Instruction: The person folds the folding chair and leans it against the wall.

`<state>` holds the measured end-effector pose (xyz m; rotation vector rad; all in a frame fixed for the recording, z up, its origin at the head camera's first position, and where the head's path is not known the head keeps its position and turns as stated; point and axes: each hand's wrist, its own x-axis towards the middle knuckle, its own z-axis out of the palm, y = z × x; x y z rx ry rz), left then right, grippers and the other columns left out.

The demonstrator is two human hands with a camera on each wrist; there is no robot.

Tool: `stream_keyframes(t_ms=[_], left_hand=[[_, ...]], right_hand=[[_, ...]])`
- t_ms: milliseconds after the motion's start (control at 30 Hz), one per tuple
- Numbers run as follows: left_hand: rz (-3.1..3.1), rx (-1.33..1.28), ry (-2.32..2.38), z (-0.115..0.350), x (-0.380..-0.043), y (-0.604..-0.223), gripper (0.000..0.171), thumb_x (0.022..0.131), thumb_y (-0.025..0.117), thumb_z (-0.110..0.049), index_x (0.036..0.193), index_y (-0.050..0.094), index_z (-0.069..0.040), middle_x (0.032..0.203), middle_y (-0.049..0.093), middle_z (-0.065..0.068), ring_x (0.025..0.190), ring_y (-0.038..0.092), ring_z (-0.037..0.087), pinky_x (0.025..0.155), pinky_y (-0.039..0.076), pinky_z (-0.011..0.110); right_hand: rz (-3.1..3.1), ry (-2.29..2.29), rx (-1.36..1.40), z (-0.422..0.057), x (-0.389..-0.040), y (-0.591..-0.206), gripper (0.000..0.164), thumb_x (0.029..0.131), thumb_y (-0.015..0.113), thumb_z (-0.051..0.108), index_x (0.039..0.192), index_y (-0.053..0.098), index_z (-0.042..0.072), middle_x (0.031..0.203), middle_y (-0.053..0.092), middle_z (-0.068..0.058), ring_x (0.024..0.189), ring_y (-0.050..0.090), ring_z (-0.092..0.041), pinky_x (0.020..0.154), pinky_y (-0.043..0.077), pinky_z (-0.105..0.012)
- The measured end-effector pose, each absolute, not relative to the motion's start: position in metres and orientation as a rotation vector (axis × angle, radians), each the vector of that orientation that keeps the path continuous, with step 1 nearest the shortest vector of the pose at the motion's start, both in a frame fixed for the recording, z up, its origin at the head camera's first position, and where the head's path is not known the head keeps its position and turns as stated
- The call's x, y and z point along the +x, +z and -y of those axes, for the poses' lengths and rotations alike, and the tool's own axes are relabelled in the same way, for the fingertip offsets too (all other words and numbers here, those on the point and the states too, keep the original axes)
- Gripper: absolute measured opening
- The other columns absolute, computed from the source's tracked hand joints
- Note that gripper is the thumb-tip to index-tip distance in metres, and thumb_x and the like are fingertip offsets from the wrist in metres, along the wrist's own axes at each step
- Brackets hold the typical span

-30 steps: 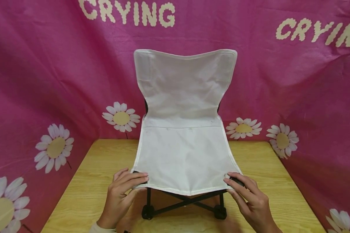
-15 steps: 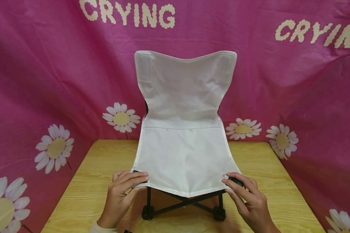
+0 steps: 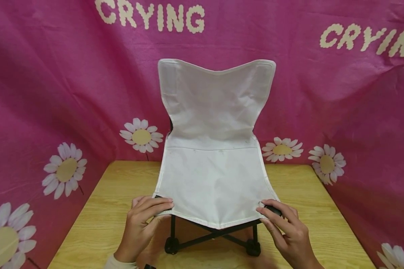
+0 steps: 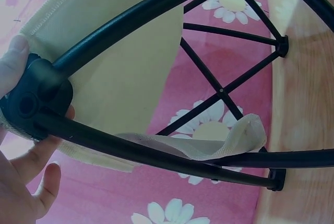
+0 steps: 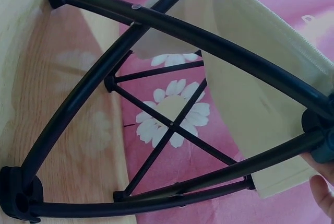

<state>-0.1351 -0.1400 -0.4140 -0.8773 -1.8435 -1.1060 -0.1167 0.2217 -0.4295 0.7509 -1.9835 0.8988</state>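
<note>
A small folding chair [image 3: 215, 179] with a white fabric seat and back stands on the table, facing me. At the seat's front left corner, my left hand [image 3: 138, 226] grips the fabric and frame, fingers on top and thumb below. My right hand [image 3: 289, 228] holds the front right corner the same way, beside a black plastic end piece [image 3: 273, 210]. From below, the left wrist view shows a black corner joint [image 4: 42, 96] between thumb and fingers. In the right wrist view, another corner joint [image 5: 319, 130] sits at the fingers, mostly cut off by the frame edge.
Crossed black tubes [image 3: 215, 233] join the chair's front feet on the wooden table [image 3: 118, 198]. A pink curtain [image 3: 70, 74] with daisies and pale lettering surrounds the table at the back and sides. A small dark object [image 3: 149, 266] shows at the bottom edge.
The seat's front edge dips slightly lower in the middle, and the front feet are a little closer together. Both hands keep their hold on the corners.
</note>
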Motion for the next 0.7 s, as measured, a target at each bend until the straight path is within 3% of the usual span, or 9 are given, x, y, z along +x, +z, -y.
stream_keyframes(t_ms=[67,300,700], left_hand=[[1.851,-0.872,-1.098,0.1413,-0.1368,-0.4174,0.022,0.084,0.07,-0.023,0.098,0.076,-0.007,0.097,0.072,0.008,0.085,0.06,0.017,0.086,0.029,0.031],[1.868,-0.868,-1.075,0.1441,-0.1408,-0.424,0.031,0.068,0.079,-0.005,0.099,0.076,-0.009,0.1,0.072,0.006,0.086,0.06,0.017,0.087,0.029,0.032],[1.85,-0.887,-1.057,0.1437,-0.1427,-0.4216,0.02,0.079,0.075,-0.017,0.098,0.076,-0.01,0.099,0.072,0.006,0.086,0.061,0.017,0.089,0.03,0.033]], right_hand=[[1.986,0.897,0.75,-0.2211,-0.1164,-0.4291,0.032,0.095,0.059,0.034,0.106,0.075,0.008,0.113,0.064,-0.014,0.105,0.056,-0.021,0.101,0.034,-0.019],[2.003,0.889,0.746,-0.2197,-0.1149,-0.4274,0.033,0.095,0.058,0.035,0.107,0.074,0.009,0.114,0.064,-0.014,0.105,0.055,-0.021,0.1,0.033,-0.019],[2.012,0.853,0.757,-0.2167,-0.1128,-0.4245,0.034,0.097,0.056,0.035,0.108,0.074,0.01,0.113,0.064,-0.013,0.102,0.056,-0.02,0.1,0.033,-0.019]])
